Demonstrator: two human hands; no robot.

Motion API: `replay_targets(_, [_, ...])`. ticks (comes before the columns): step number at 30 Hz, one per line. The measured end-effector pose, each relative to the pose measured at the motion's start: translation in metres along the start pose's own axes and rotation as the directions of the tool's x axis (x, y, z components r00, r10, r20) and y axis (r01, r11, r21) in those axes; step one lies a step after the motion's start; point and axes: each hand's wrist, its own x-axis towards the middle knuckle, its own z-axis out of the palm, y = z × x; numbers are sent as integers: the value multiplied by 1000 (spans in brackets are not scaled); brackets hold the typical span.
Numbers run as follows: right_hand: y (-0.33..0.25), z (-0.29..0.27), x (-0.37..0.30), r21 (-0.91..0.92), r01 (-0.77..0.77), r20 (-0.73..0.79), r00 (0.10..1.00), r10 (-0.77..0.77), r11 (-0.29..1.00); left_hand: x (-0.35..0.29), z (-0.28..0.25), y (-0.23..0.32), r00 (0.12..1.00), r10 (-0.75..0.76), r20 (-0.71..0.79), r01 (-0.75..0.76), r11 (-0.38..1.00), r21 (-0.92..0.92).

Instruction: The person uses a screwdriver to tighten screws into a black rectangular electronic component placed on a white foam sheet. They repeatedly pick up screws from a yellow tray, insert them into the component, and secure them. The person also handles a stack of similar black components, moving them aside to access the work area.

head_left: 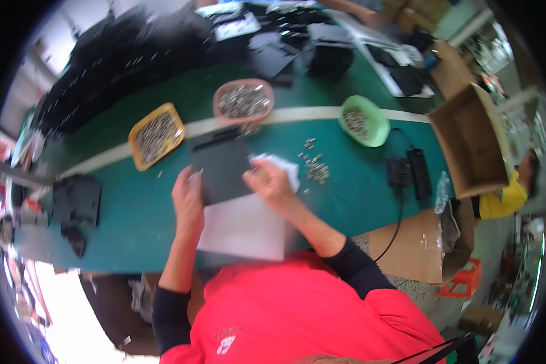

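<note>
While the left hand (188, 197) grips the left edge of a flat dark-grey rectangular panel (221, 167), fingers closed on it with a small bright piece at the fingertips, the right hand (272, 185) rests at the panel's right edge, fingers curled together over something too small to make out. The panel lies near the middle of the green bench (133, 212), partly over one white sheet (246, 227) that reaches the near edge. Three shallow trays of small metal parts stand beyond it along the pale stripe: one orange rectangular tray (156, 134), one pink round tray (243, 100) and one green oval tray (364, 121). A loose scatter of small metal parts (314, 167), too many to count, lies just right of the right hand. One black adapter with a cable (409, 173) sits toward the right edge, beside one open brown cardboard box (473, 142).
</note>
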Motion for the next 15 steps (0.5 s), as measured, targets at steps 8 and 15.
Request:
replay_targets(8, [-42, -24, 7, 573, -392, 180, 917, 356, 720, 4, 28, 0, 997, -60, 55, 76, 919, -387])
replay_targets(15, [-53, -36, 7, 595, -370, 103, 916, 388, 714, 9, 51, 0, 996, -62, 67, 85, 890, -447])
